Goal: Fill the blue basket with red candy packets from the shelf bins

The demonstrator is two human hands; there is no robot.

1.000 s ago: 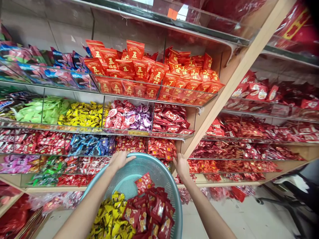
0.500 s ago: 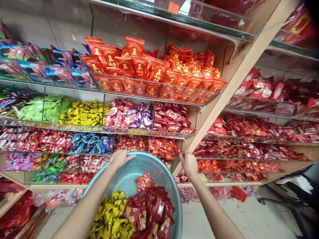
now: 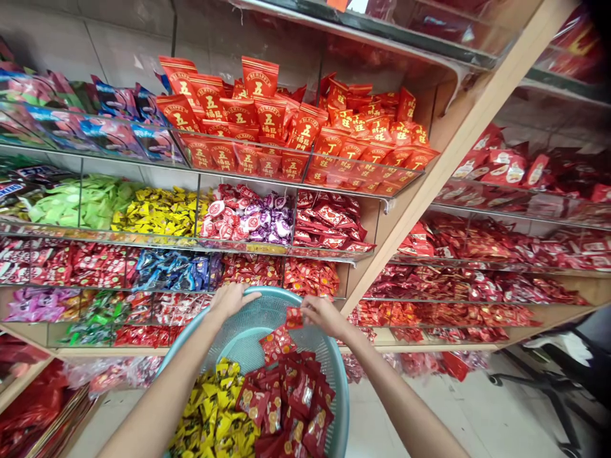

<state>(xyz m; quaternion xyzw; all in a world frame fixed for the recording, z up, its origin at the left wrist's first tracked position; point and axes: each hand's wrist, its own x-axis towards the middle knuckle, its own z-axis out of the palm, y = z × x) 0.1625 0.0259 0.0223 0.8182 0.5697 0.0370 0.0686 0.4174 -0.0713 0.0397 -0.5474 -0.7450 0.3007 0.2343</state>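
From my remote view, a small red packet [image 3: 294, 317] is pinched in the right hand [image 3: 324, 315] over the teal basket [image 3: 340, 375]. I see the left hand [image 3: 231, 299] grasping its rim. Inside, yellow packets [image 3: 214, 413] lie beside dark red packets [image 3: 286, 397]; beyond, I see shelves [image 3: 267, 249] of sweets.

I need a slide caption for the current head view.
Left hand gripping a basket of yellow packets and dark-red packets, right hand holding a red packet over it, before shelves.
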